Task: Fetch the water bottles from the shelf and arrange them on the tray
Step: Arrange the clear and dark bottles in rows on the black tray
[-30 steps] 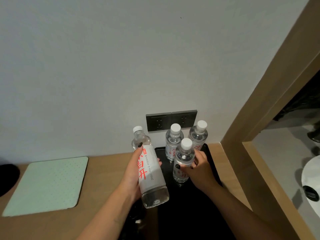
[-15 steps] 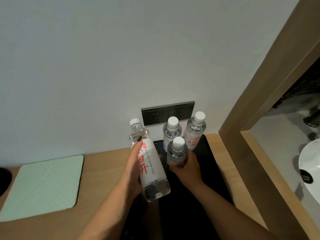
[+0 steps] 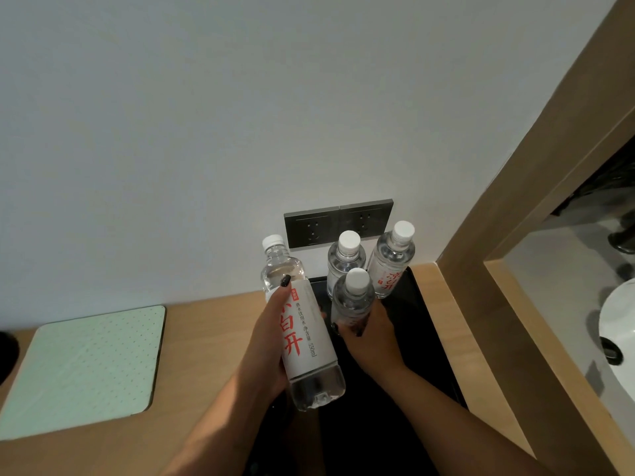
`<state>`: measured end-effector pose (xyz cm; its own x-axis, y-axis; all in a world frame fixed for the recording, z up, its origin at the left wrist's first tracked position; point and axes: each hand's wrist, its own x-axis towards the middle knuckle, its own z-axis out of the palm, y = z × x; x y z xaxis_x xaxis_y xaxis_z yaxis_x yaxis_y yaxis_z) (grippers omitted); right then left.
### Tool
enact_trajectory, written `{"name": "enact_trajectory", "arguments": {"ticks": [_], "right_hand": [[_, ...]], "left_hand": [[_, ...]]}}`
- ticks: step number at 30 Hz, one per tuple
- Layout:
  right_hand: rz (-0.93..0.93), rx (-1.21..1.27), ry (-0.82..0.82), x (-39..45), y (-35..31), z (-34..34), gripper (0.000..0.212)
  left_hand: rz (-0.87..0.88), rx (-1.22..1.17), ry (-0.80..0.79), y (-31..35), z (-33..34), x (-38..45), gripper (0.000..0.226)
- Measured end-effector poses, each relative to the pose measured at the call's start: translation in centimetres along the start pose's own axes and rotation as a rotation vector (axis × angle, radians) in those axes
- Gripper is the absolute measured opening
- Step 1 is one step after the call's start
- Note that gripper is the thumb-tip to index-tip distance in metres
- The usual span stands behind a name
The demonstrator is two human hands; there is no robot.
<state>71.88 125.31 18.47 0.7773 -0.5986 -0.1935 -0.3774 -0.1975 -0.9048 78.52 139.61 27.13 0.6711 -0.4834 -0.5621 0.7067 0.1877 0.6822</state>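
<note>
A black tray (image 3: 429, 338) lies on the wooden counter against the wall. Two clear water bottles with white caps stand upright at its back: one in the middle (image 3: 343, 259) and one to the right (image 3: 393, 262) with red lettering. My right hand (image 3: 369, 334) grips a third bottle (image 3: 352, 300) upright on the tray just in front of them. My left hand (image 3: 264, 341) holds a larger bottle (image 3: 302, 334) with a white label and red characters, tilted, above the tray's left edge.
A pale green dotted mat (image 3: 82, 369) lies on the wooden counter (image 3: 192, 434) at the left. A grey double wall socket (image 3: 338, 223) sits behind the bottles. A wooden frame (image 3: 515, 255) borders the right, with a white basin (image 3: 618, 334) beyond it.
My right hand has slid its bottle slightly left and back, closer to the two standing bottles. The left hand keeps its bottle in nearly the same place.
</note>
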Motion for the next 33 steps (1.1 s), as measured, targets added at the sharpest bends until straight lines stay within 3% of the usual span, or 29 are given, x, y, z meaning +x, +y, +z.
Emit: {"name": "enact_trajectory", "arguments": {"ticks": [7, 12, 16, 18, 21, 24, 30, 33], "right_hand": [[0.026, 0.012, -0.01, 0.0, -0.6, -0.3, 0.058], [0.083, -0.04, -0.022, -1.5, -1.0, -1.2, 0.089], [0.104, 0.085, 0.073, -5.5, -1.5, -3.7, 0.059], [0.024, 0.175, 0.008, -7.8, -2.2, -4.2, 0.052], [-0.051, 0.186, -0.142, -10.6, -2.6, -4.3, 0.058], [-0.06, 0.153, -0.05, -10.9, -2.4, -4.1, 0.07], [-0.061, 0.149, 0.097, -9.6, -2.2, -5.5, 0.073], [-0.017, 0.101, 0.125, -8.6, -0.9, -6.5, 0.069]], "left_hand": [[0.11, 0.133, 0.023, -0.2, 0.7, -0.8, 0.033], [0.223, 0.191, -0.059, -0.3, 1.5, -1.9, 0.049], [0.28, 0.268, 0.006, -0.4, 1.7, -2.6, 0.05], [0.334, 0.394, 0.013, -0.5, 2.3, -3.2, 0.047], [0.399, 0.637, -0.042, -0.8, 3.8, -4.3, 0.053], [0.387, 0.809, -0.115, -1.0, 5.7, -4.7, 0.061], [0.303, 0.897, -0.294, -0.9, 8.5, -4.4, 0.067], [0.449, 0.768, -0.216, 0.1, 8.8, -3.9, 0.073]]}}
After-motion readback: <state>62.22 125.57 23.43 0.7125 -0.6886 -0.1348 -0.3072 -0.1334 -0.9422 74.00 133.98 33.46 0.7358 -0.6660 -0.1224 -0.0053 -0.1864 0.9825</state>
